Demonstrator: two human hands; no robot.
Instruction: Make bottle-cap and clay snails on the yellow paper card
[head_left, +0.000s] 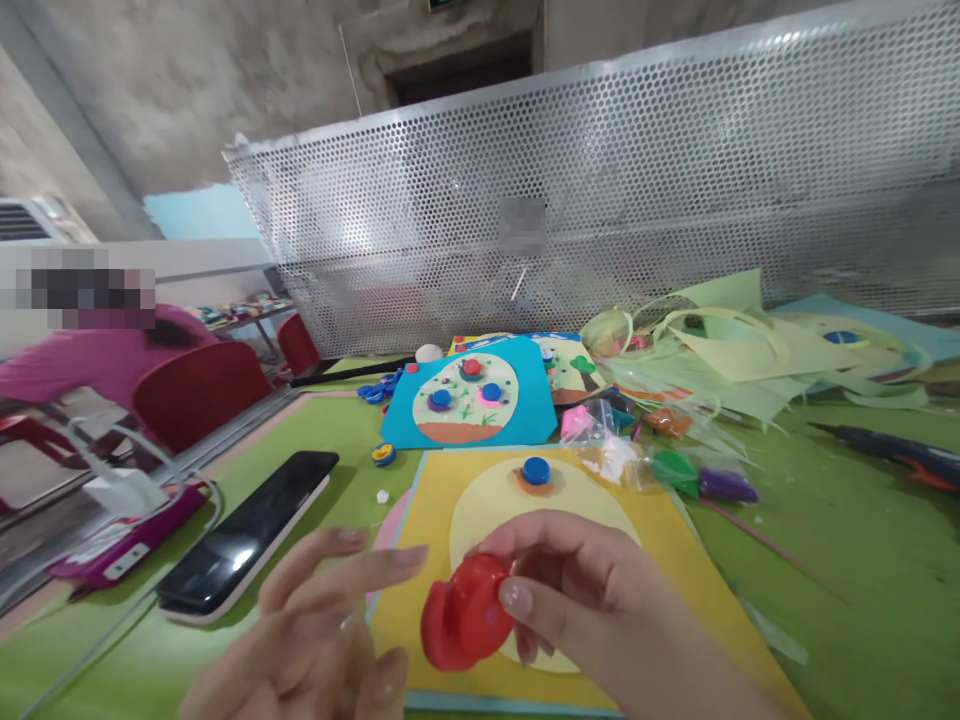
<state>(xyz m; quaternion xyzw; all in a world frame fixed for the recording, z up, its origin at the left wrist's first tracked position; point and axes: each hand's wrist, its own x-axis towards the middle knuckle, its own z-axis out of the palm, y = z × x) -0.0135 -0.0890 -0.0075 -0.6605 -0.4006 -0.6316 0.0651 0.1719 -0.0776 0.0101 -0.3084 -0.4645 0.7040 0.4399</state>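
Note:
Between the thumb and fingers of my right hand (577, 590) is a glossy red bottle cap (480, 610). A second curved red part sits against its left side; whether it is another cap or clay I cannot tell. Just left of it, my left hand (315, 630) has its fingers apart and holds nothing. Both hands are above a yellow card (675, 610) with a pale cream oval (480, 500). On that oval, a blue cap (536, 471) rests with brown clay at its base. My right hand covers the oval's lower middle.
Behind lies a blue card (536, 400) with decorated caps. A black phone (251, 530) and purple power strip (131, 550) are at left. Bagged clay (675, 470), paper scraps (720, 340) and a dark pointed tool (892, 450) lie right. A person in pink (90, 350) sits far left.

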